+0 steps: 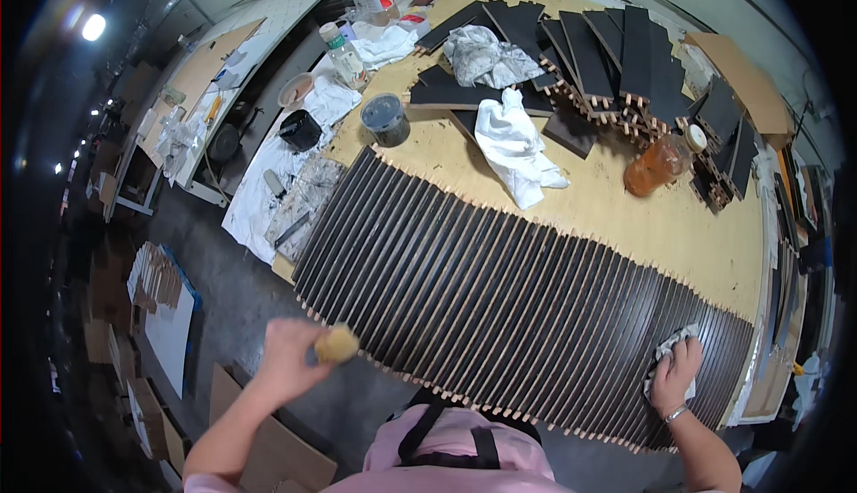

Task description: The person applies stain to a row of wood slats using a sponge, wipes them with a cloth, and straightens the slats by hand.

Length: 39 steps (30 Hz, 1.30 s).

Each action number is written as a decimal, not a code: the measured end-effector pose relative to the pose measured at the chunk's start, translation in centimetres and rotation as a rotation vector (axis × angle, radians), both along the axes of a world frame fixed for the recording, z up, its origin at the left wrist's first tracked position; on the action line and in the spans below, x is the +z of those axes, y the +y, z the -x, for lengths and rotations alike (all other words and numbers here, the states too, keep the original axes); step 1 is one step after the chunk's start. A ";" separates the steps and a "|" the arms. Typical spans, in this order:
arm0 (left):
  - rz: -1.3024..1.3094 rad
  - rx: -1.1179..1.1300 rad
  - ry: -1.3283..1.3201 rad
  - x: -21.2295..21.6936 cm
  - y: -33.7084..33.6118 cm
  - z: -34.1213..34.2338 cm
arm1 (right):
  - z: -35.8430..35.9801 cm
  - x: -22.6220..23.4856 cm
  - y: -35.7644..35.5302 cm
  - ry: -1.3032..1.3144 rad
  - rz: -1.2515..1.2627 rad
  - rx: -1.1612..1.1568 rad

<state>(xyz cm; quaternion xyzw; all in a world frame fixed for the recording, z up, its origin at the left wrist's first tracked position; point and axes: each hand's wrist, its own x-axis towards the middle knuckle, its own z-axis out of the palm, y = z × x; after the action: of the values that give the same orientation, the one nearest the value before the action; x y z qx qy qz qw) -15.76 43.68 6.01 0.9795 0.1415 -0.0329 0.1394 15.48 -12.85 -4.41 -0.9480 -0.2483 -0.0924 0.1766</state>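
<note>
My right hand point(680, 370) presses a stained white rag point(671, 342) onto the right end of a long row of dark wooden slats point(500, 288). The slats lie side by side, with pale dowel pegs sticking out at their ends. Off the row's near left edge, my left hand point(290, 359) is closed on a tan, rounded block point(336, 344); whether it is a sponge or a brush, I cannot tell. A crumpled white cloth point(513, 149) lies just beyond the slats.
Stacked dark boards point(616, 60) with pegs fill the far right. Nearby stands a bottle of orange-brown liquid point(659, 167). At the left are a tub of dark liquid point(385, 121), a black cup point(300, 130) and a clear bottle point(345, 60). A stained rag point(491, 55) lies against the boards.
</note>
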 end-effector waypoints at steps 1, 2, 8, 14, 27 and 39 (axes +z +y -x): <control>-0.030 0.009 -0.151 -0.3 0.3 -2.2 | 0.0 0.0 0.1 -0.017 0.004 0.002; -0.048 0.002 -0.249 -1.0 0.4 -5.7 | 0.0 0.2 0.1 -0.020 0.004 0.009; 0.000 -0.157 -0.422 -6.4 -0.9 -19.6 | 0.0 0.6 0.7 0.029 0.007 -0.026; -0.002 -0.016 0.015 -2.6 -5.8 -5.8 | 0.0 0.6 0.9 -0.064 -0.026 0.001; -0.162 0.074 -0.437 -4.0 -12.8 -13.7 | -0.2 0.9 1.0 -0.057 -0.040 0.004; -0.207 -0.082 -0.499 -3.0 -15.6 -19.5 | -0.1 0.7 0.7 -0.022 -0.031 -0.013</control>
<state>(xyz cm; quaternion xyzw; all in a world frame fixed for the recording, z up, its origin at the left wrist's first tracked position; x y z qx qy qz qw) 3.73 28.12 3.01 0.9713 0.0659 0.2185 0.0674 15.62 -12.14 -3.71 -0.9457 -0.2423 -0.1077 0.1881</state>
